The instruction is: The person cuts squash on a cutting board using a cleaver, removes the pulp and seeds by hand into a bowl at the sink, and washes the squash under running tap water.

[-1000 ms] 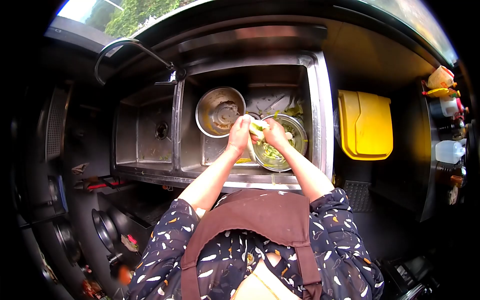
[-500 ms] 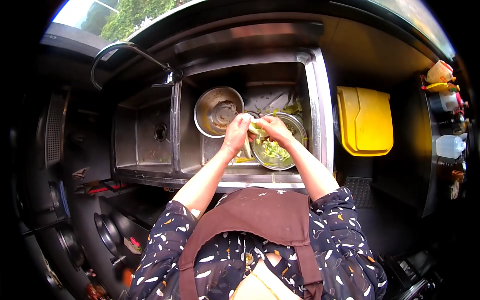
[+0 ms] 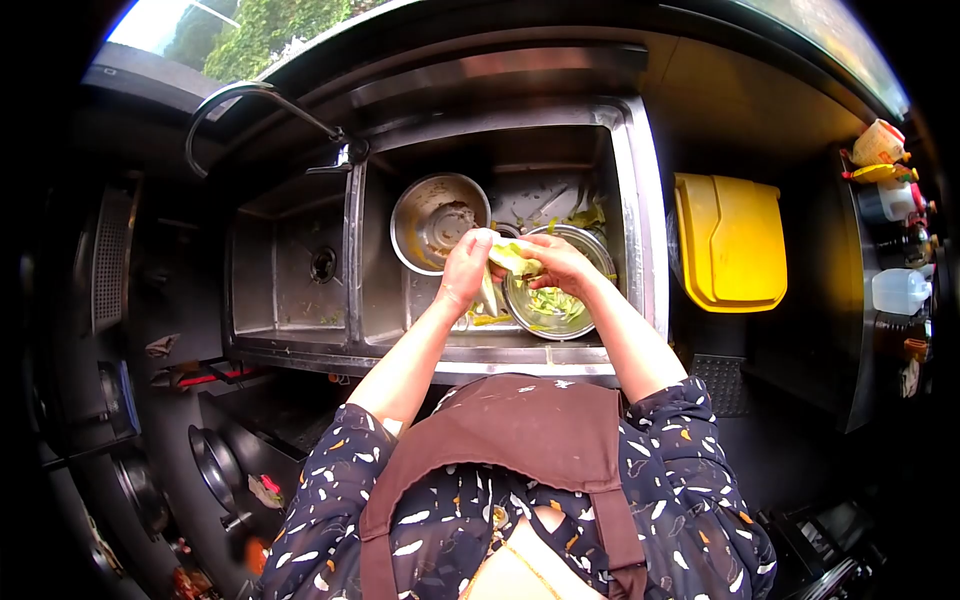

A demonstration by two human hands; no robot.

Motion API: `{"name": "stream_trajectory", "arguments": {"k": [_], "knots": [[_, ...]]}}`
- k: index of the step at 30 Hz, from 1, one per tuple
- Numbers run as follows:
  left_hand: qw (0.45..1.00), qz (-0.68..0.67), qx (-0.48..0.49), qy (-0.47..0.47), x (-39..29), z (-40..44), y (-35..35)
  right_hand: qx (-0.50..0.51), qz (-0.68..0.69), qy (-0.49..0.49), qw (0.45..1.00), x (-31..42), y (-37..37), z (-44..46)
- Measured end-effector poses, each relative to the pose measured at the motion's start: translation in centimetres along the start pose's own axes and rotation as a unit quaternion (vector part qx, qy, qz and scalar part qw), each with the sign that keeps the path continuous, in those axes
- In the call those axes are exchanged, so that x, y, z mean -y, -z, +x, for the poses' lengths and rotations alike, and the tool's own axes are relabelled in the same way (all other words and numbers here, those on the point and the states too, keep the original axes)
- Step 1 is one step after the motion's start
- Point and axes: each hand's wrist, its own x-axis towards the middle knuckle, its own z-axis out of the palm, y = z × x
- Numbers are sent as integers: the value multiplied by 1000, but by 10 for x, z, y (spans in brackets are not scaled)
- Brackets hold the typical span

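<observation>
Both of my hands are over the right basin of a steel sink (image 3: 355, 265). A pale green leafy vegetable (image 3: 514, 257) is held between them. My left hand (image 3: 466, 266) is closed round its left side, with a pale stalk hanging below. On its right side my right hand (image 3: 562, 263) grips it, fingers curled and partly hidden. Beneath my right hand stands a round bowl (image 3: 608, 262) holding torn light-green pieces (image 3: 552, 302). To the left, close to my left hand, is a metal bowl (image 3: 408, 222) with brownish residue inside.
Leaf scraps (image 3: 588, 216) lie on the basin floor behind the bowl. A curved faucet (image 3: 262, 88) stands at the back left, by the left basin with its drain (image 3: 322, 264). To the right are a yellow bin (image 3: 732, 245) and a shelf with bottles and a clear jug (image 3: 900, 292).
My right hand has turned and shifted slightly right, its fingers wider on the vegetable, so more of the pale green leaf shows. My left hand has barely moved.
</observation>
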Motion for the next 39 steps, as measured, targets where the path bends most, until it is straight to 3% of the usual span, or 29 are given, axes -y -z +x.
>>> {"name": "stream_trajectory", "arguments": {"k": [3, 7, 9, 12, 14, 16, 18, 21, 22, 25, 27, 29, 31, 33, 35, 37, 39], "knots": [[994, 94, -20, -43, 0, -8, -10, 8, -71, -1, 997, 3, -7, -1], [992, 108, -37, -55, -8, -12, -11, -37, -193, 22, 980, 1, -15, 5], [993, 104, -37, -50, -9, -15, -10, -133, -253, 115, 951, -10, -19, 13], [993, 103, -36, -41, -9, -17, -11, -193, -319, 179, 910, -19, -20, 22], [993, 105, -41, -37, -9, -17, -11, -194, -318, 180, 910, -23, -19, 26], [999, 22, -25, -30, -7, -16, -11, -197, -316, 181, 910, -18, -19, 23], [999, 7, -23, -20, -8, -16, -14, -152, -245, 106, 952, -12, -12, 20], [999, -17, -33, -8, -11, -14, -11, -55, 57, 20, 997, -1, -8, 2], [998, -13, -48, -26, -11, -12, -8, -9, 82, -18, 996, 1, -2, -3], [996, 15, -79, -50, -11, -13, -11, -18, -29, -10, 999, 4, -13, -9], [962, 200, -116, -145, -10, -19, -22, -18, 12, 45, 999, -7, -24, 0], [951, 210, -130, -186, -16, -27, -31, -50, 83, 51, 994, -11, -32, 4], [944, 227, -128, -200, -13, -27, -28, -94, 55, 78, 991, -17, -39, 5], [948, 217, -121, -201, -11, -28, -27, -137, 26, 103, 985, -22, -42, 7], [948, 205, -130, -208, -12, -29, -29, -271, -114, 264, 919, -25, -44, 11], [963, 146, -136, -183, -15, -27, -28, -269, -120, 274, 916, -23, -44, 8], [974, 48, -129, -178, -20, -21, -25, -301, -168, 334, 877, -22, -45, 9]]}}
